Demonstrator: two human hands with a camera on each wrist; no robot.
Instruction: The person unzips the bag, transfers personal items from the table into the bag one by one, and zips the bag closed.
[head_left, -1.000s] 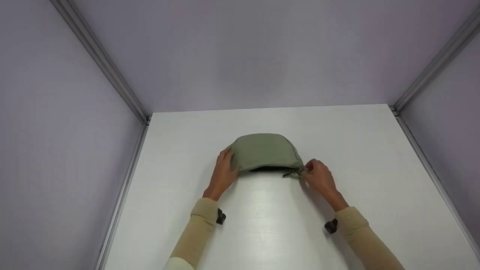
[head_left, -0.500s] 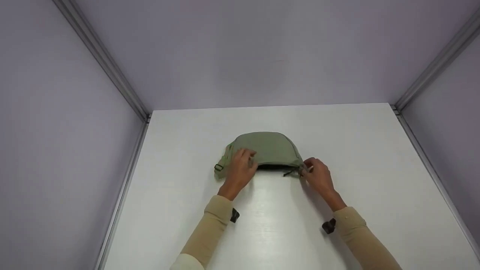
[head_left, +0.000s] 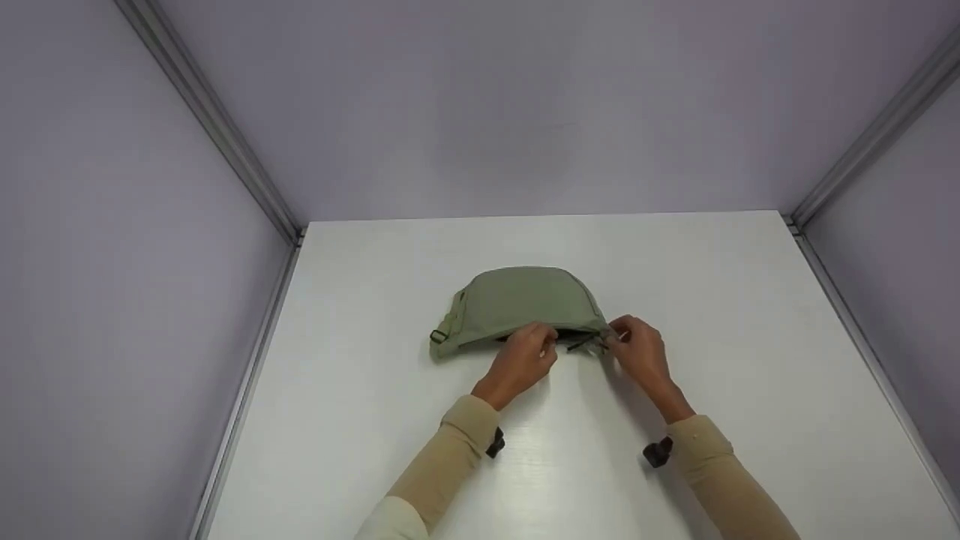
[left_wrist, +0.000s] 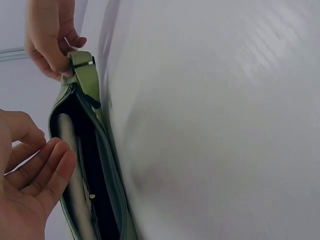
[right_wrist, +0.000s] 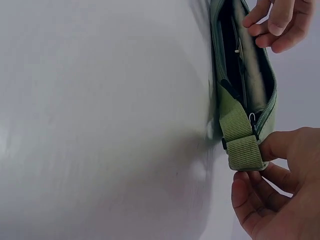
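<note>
While the right hand (head_left: 637, 351) pinches the olive-green fabric pouch's (head_left: 525, 304) webbing tab (right_wrist: 243, 145), the left hand's (head_left: 525, 360) loosely curled, empty fingers should lift the near lip gently.

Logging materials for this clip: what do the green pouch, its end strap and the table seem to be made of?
Pouch: soft matte olive fabric, likely cotton or nylon; it creases and sags.
Strap: woven webbing, its ribbed weave visible, pinched by the right hand.
Table: smooth, slightly glossy white surface, perhaps laminate; it shows soft reflections.

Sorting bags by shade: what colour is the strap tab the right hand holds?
Olive green, like the pouch; the strap tab shows best in the right wrist view.
</note>
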